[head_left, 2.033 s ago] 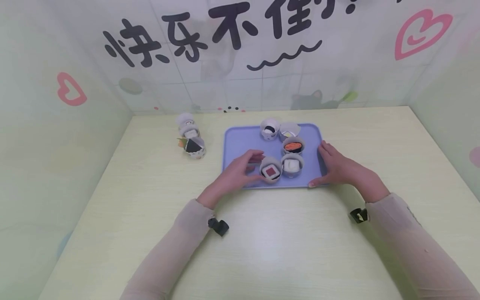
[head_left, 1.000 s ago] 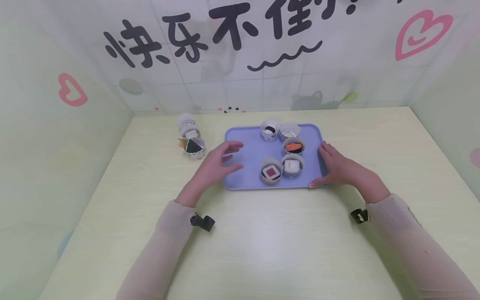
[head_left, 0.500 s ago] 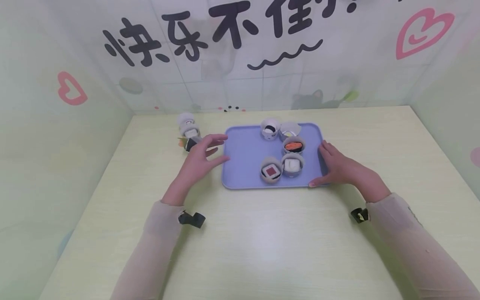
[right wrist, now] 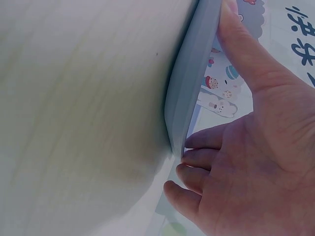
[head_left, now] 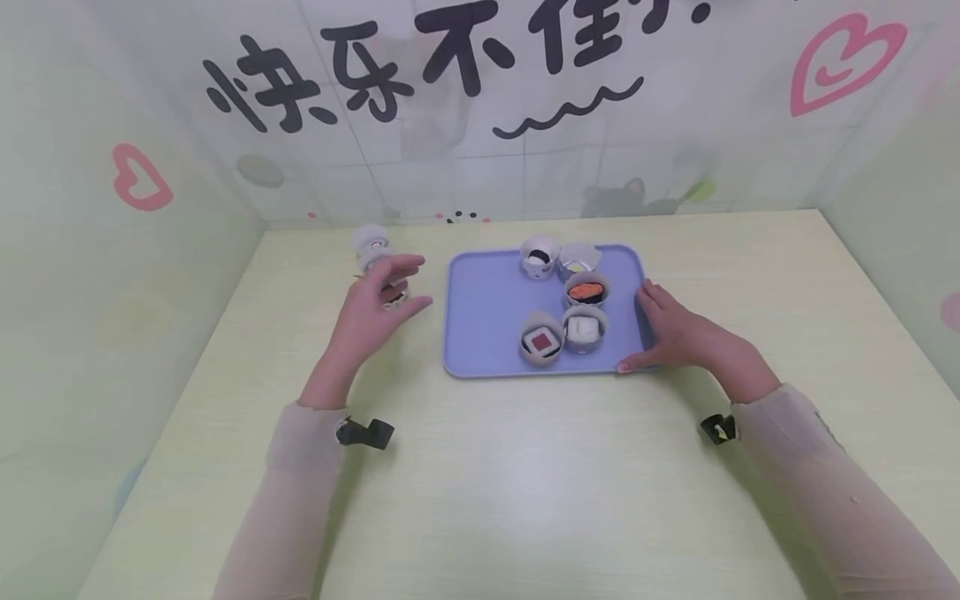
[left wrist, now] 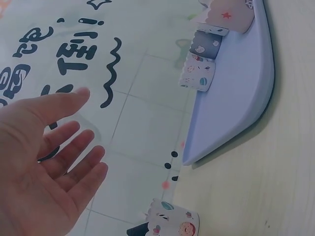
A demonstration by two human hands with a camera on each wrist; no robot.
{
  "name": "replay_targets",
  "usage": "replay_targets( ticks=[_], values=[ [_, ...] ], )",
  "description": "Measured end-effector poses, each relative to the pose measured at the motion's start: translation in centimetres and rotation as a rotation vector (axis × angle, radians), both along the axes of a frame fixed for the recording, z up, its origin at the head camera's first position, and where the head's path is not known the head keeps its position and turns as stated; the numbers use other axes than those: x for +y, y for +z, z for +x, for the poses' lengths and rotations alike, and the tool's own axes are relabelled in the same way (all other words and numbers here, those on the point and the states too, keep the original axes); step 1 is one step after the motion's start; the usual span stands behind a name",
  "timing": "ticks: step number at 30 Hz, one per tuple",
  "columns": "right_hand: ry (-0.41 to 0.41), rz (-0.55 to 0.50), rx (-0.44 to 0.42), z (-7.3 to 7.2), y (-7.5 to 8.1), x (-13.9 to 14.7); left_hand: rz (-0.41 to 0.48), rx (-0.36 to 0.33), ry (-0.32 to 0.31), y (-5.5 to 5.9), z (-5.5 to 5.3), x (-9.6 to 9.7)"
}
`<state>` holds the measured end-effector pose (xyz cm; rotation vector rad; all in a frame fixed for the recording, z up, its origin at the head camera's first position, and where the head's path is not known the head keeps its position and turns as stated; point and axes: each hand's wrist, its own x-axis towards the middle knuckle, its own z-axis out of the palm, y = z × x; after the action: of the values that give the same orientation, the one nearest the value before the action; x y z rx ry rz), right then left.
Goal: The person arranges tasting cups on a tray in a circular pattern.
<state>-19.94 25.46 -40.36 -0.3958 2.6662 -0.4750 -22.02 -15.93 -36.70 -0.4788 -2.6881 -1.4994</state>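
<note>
My left hand (head_left: pixel 363 312) hovers over the toy sushi cups at the left, fingers loosely bent and thumb apart, with nothing in its grasp. Beneath it the nearest paper cup (head_left: pixel 397 298) is mostly covered; a patterned cup (left wrist: pixel 172 219) shows below the palm in the left wrist view. My right hand (head_left: pixel 675 329) holds the blue tray (head_left: pixel 480 333) at its right front corner, thumb on the front rim and fingertips along the side. On the tray stand a cup with a red-centred roll (head_left: pixel 542 342), a white piece (head_left: pixel 583 329) and an orange-topped sushi (head_left: pixel 586 292).
At the tray's back are a cup with a black-and-white piece (head_left: pixel 538 257) and a cup with a yellow-and-white piece (head_left: pixel 579 265). Another paper cup (head_left: pixel 371 239) stands far left by the lettered back wall (head_left: pixel 450 183). Pale wood tabletop (head_left: pixel 525 467) surrounds the tray.
My left hand has let go of the red-centred roll's cup on the tray and moved left, off the tray, to above the left cups. The right hand and tray have stayed put.
</note>
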Motion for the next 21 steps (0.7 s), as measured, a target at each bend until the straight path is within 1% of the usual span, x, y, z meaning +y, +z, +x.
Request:
replay_targets(
  ticks=[4,9,14,21],
  values=[
    [0.000,-0.005,0.003,0.0,0.1,0.0,0.014,0.013,0.034,0.2,0.1,-0.3],
    [0.001,-0.010,0.005,0.1,0.0,0.0,-0.007,0.049,0.088,0.1,0.1,-0.7],
    [0.001,-0.016,0.004,0.0,0.0,0.1,-0.015,0.063,0.143,-0.1,0.2,-1.3],
    [0.001,-0.016,0.001,0.0,-0.1,0.0,0.004,0.079,0.191,-0.3,0.1,-2.2]
  ],
)
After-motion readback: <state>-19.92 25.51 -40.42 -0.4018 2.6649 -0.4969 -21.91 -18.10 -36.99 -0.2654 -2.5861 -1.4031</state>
